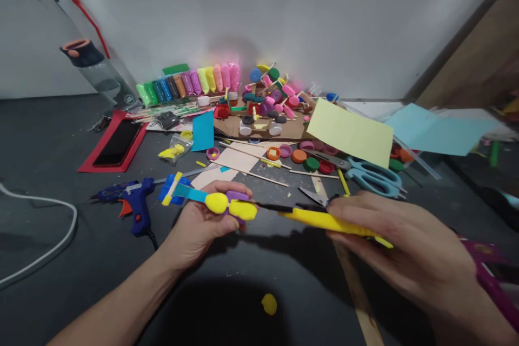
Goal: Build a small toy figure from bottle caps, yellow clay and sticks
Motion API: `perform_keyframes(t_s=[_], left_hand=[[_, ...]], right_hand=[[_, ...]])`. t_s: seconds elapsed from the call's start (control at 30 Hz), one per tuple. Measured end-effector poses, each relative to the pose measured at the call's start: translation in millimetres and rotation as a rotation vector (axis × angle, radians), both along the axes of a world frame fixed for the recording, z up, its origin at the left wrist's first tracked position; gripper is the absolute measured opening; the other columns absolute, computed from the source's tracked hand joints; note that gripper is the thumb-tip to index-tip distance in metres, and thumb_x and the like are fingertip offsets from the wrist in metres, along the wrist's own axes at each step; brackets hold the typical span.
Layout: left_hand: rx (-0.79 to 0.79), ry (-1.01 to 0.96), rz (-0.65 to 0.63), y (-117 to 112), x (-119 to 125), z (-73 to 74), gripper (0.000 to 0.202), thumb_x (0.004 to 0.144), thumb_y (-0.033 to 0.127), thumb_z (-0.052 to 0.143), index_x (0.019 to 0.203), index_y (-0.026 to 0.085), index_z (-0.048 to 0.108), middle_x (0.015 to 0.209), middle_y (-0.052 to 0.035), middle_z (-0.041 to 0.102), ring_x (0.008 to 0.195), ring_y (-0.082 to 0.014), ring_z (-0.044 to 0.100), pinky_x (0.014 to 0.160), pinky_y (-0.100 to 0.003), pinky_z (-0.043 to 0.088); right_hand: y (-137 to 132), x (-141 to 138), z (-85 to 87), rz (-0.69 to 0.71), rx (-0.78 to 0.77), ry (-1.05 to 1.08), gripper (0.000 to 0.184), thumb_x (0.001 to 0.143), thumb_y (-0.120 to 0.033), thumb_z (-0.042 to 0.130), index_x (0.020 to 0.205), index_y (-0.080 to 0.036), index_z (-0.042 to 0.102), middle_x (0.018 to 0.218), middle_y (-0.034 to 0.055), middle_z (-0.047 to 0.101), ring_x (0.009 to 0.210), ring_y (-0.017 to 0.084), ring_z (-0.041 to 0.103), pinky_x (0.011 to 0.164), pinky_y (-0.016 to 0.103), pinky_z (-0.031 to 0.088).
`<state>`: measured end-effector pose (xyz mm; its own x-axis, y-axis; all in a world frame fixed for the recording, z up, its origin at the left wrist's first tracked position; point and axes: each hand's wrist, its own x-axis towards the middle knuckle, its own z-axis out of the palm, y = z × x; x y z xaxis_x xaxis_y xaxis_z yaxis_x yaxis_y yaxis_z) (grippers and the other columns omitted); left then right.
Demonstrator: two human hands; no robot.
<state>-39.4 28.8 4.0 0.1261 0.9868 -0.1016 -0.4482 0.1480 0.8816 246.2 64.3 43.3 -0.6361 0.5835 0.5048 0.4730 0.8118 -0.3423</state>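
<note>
My left hand (203, 219) pinches a small craft model built from purple round pieces (237, 195), a blue strip (190, 193) and yellow clay lumps (217, 203). Blue pieces with a yellow bar (172, 189) stick out at the model's left end. Wrapped in my right hand (389, 232) is a yellow cutter knife (324, 220) with a narrow dark blade. Its tip points left and reaches the model's right side; whether it touches is unclear. A pointed metal blade (312, 195) shows just beyond my right fingers, its other end hidden.
A blue glue gun (138, 203) lies left, near a phone (117, 143) on red paper and a leaning bottle (101, 78). Blue-handled scissors (375, 177), bottle caps (299, 156), sticks (251, 173) and clay packets (190, 81) spread behind. A yellow disc (269, 304) lies in front.
</note>
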Motion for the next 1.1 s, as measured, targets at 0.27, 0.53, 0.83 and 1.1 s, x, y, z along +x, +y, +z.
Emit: perform_keyframes(t_s=[0.27,0.53,0.83,1.1], left_hand=[[-0.012,-0.012,0.010,0.8,1.7,1.1,0.038,0.064,0.025,0.090,0.099,0.019,0.076,0.102,-0.0074,0.073,0.080,-0.0178,0.070,0.062,-0.023,0.058],[-0.009,-0.004,-0.022,0.0,-0.1,-1.8,0.038,0.067,0.028,0.089,0.102,0.021,0.075,0.102,-0.0070,0.074,0.084,-0.0186,0.071,0.065,-0.023,0.058],[-0.055,0.085,-0.048,-4.9,2.8,-5.5,0.037,0.070,0.026,0.086,0.104,0.022,0.073,0.098,-0.0069,0.075,0.071,-0.0153,0.069,0.058,-0.022,0.057],[-0.165,0.146,-0.088,-7.8,8.1,-6.6,0.045,0.068,0.036,0.088,0.106,0.023,0.071,0.098,-0.0060,0.075,0.076,-0.0163,0.069,0.065,-0.023,0.056]], right_hand=[[2.6,-0.2,1.1,-0.021,0.007,0.016,0.026,0.091,-0.017,0.065,0.115,-0.029,0.064,0.097,0.0015,0.076,0.080,0.019,0.074,0.068,0.029,0.060],[1.7,2.5,-4.8,-0.222,-0.020,0.075,0.022,0.092,-0.025,0.066,0.114,-0.027,0.065,0.102,0.0025,0.075,0.086,0.020,0.073,0.078,0.030,0.057],[51.6,34.6,-37.5,-0.823,-0.303,0.004,0.024,0.091,-0.035,0.062,0.103,-0.016,0.070,0.092,0.0066,0.075,0.078,0.021,0.070,0.070,0.033,0.054],[68.7,52.3,-53.4,-1.011,-0.406,-0.099,0.034,0.097,-0.036,0.062,0.125,-0.017,0.060,0.125,0.0089,0.063,0.105,0.022,0.066,0.089,0.044,0.057]])
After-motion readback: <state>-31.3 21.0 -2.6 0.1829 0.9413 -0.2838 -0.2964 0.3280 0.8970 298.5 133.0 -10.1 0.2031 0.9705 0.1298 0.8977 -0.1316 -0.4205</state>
